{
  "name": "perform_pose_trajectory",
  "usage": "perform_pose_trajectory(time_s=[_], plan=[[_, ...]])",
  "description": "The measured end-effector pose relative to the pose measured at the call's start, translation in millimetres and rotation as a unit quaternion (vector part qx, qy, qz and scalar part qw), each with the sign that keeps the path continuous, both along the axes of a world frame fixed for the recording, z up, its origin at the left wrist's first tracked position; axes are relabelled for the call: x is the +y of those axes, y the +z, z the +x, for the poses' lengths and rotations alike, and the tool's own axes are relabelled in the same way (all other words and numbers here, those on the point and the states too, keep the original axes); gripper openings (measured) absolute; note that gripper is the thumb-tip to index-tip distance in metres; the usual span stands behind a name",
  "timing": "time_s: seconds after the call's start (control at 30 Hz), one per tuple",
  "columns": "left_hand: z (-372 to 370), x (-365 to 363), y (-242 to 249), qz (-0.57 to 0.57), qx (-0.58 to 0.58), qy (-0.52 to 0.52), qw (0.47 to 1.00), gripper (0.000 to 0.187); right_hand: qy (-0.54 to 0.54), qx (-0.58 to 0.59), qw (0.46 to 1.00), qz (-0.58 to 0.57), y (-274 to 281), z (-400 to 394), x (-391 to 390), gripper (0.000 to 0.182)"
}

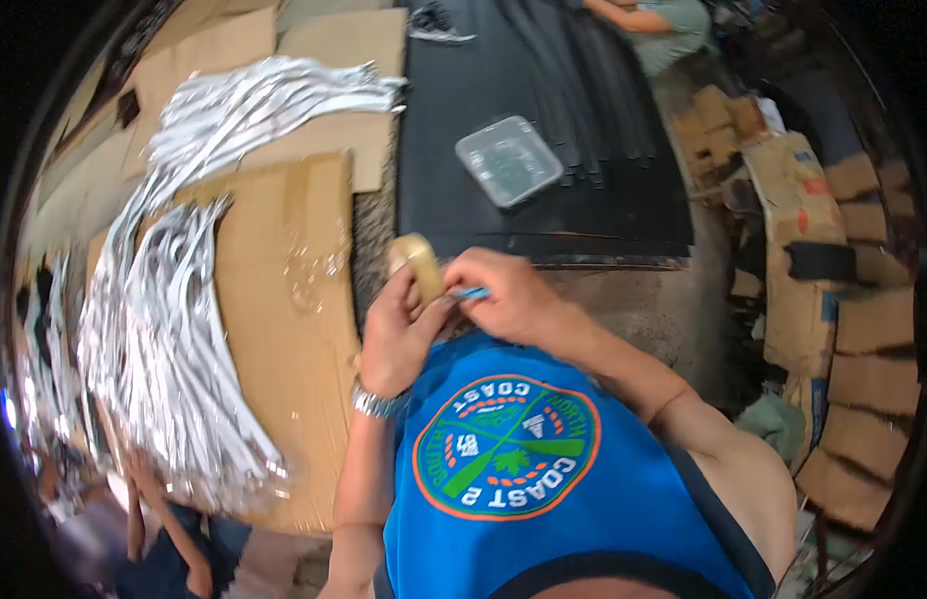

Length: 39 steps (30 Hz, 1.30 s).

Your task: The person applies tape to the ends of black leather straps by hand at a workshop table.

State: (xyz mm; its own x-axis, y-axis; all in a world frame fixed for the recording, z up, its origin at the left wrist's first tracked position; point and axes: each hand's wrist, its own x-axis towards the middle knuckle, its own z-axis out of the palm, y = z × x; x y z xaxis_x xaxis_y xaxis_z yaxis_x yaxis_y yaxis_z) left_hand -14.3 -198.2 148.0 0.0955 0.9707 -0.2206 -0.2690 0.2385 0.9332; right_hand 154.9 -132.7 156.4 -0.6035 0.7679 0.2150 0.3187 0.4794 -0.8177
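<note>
In the middle of the head view, my left hand point(398, 334), with a metal watch on its wrist, is closed around a roll of yellowish tape point(421, 268). The roll stands on edge, its side turned partly toward me. Close beside it, the fingers of my right hand point(508, 298) are curled together on a small light-blue object point(472, 294). Its kind I cannot make out, as the fingers cover most of it. Both hands are nearly touching, just in front of my blue shirt and short of the black table's near edge.
A clear plastic container point(508, 160) sits on the black tabletop point(443, 210), near long black strips point(583, 90). Left, bundles of white strips point(179, 349) lie on cardboard point(284, 379). Stacked cardboard point(873, 329) stands right. Other people's arms point(164, 509) show lower left and at the top point(628, 15).
</note>
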Motion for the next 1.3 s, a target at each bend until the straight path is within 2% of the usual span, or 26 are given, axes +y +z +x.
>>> perform_pose_trajectory(time_s=[0.03,0.07,0.17,0.23,0.37,0.77,0.87,0.97,1.07,1.17,1.3], plan=[[3.1,1.1,0.3,0.006,-0.018,0.006,1.0,0.049,-0.018,0.019,0.999,-0.041,6.4,1.4,-0.1,0.018],[7.6,0.6,-1.0,0.032,-0.035,0.037,0.998,0.037,-0.016,0.015,0.999,-0.027,7.3,3.5,3.8,0.019],[9.5,-1.3,0.6,0.013,-0.078,0.046,0.996,0.04,-0.023,-0.009,1.0,0.02,16.9,3.7,7.0,0.017],[7.5,-1.5,-0.7,0.021,-0.06,0.032,0.997,0.041,-0.033,-0.011,0.997,0.066,14.7,3.0,8.4,0.016],[7.0,-2.1,-1.1,0.041,-0.038,0.032,0.998,0.042,-0.003,-0.012,0.997,0.077,11.9,0.5,5.5,0.02],[9.0,-9.1,0.0,0.034,0.055,0.047,0.997,0.041,-0.003,-0.039,0.992,0.12,11.3,-7.0,-2.1,0.016],[9.5,-10.6,-1.5,0.036,0.032,0.039,0.998,0.042,0.009,-0.058,0.995,0.081,8.7,-2.6,-1.3,0.016],[10.7,-9.9,-6.1,0.039,-0.047,0.037,0.997,0.044,-0.033,-0.024,0.999,-0.003,20.4,-3.2,-5.6,0.015],[11.5,-9.4,-4.2,0.034,-0.055,0.031,0.997,0.046,-0.042,-0.011,0.999,0.032,21.7,-1.3,-1.6,0.015],[13.2,-8.9,-7.9,0.027,-0.061,0.028,0.997,0.044,-0.013,-0.046,0.994,0.094,19.3,2.0,2.9,0.015],[10.9,-11.1,1.9,0.031,0.076,0.011,0.997,0.033,0.013,-0.101,0.976,0.191,15.2,0.4,2.1,0.014]])
